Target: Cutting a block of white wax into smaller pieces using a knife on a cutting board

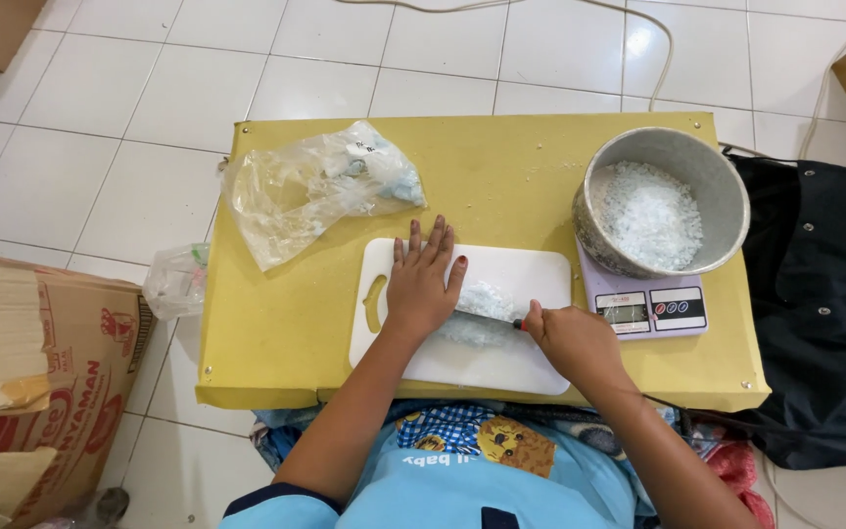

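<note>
- Head view: the pale, whitish crumbly stuff [483, 306] I'm cutting lies on the white cutting board [531, 277], at the middle of the yellow low table [501, 167]. It looks light and brittle, likely to scatter in small bits, so I judge it is better pinned from above than pinched.
- My left hand [423, 284] lies flat with fingers spread wide, palm down on the board, its edge touching the pile and what seems to be the back of the blade.
- My right hand [572, 338], at 3 o'clock of the pile, is closed tight round the knife [493, 319] handle; only a sliver of the blade shows.
- At 1 o'clock, a metal bowl [663, 201] of similar white pieces sits on a small kitchen scale [650, 309].
- At 10 o'clock, a crumpled clear plastic bag [320, 186] lies on the table.
</note>
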